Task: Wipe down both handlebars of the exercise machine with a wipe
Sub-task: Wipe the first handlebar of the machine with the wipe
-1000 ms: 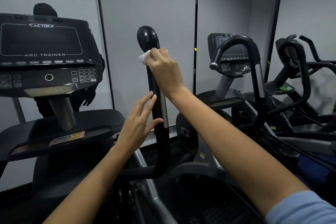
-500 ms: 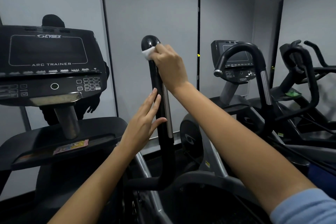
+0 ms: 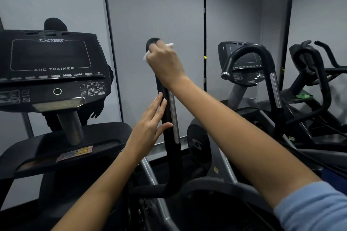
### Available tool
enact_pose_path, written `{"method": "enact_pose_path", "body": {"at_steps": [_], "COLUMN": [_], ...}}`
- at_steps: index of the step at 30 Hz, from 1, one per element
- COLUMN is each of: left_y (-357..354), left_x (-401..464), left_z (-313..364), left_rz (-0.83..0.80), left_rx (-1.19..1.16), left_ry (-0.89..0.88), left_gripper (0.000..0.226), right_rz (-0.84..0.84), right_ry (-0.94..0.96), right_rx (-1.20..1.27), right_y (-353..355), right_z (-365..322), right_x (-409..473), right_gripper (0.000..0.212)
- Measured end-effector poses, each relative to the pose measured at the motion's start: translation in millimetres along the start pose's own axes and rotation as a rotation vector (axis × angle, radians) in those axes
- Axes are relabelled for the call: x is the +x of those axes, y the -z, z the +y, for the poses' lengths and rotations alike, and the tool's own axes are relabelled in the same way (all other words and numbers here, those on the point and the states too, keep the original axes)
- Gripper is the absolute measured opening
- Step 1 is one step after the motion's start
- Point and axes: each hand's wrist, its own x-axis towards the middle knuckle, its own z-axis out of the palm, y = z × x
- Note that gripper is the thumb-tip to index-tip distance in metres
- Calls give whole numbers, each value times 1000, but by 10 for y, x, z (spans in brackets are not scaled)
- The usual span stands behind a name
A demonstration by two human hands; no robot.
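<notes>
The wipe point(image 3: 170, 45) is gripped by the right hand point(image 3: 165, 63) at the top of the upright handlebar point(image 3: 170, 137). Its unwiped length runs straight down from there, where it is touched by the flat left hand point(image 3: 150, 127).

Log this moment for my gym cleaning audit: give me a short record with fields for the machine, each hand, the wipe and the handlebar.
machine: Cybex Arc Trainer, console at left
handlebar: black upright bar with a silver strip, right of the console
right hand: curled over the bar's rounded top, holding the wipe
wipe: white wipe bunched under the fingers, edges showing on both sides of the hand
left hand: fingers straight, resting flat against the bar lower down
second handlebar: not in view
</notes>
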Motion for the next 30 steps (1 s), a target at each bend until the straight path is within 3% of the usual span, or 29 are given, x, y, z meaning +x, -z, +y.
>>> {"method": "enact_pose_path", "body": {"at_steps": [4, 7, 11, 13, 16, 20, 30], "left_y": [0, -18, -34, -27, -18, -16, -28], "left_x": [5, -6, -13, -13, -12, -9, -3], "left_z": [21, 11, -4, 0, 2, 18, 23], "left_rz": [-2, 2, 13, 18, 13, 14, 21], "left_rx": [0, 0, -15, -24, -21, -9, -12], "left_ry": [24, 16, 9, 4, -2, 10, -1], "left_gripper": [68, 67, 67, 67, 68, 69, 66], "right_rz": [85, 99, 93, -111, -96, 137, 105], "right_ry": [219, 233, -83, -227, -394, -416, -822], "right_rx": [-178, -175, 115, 347, 668, 731, 951], "right_y": [-50, -26, 127, 43, 14, 6, -88], "right_z": [-37, 53, 125, 193, 191, 83, 207], "right_x": [-397, -364, 68, 193, 92, -357, 33], "right_gripper": [61, 52, 32, 10, 19, 21, 28]}}
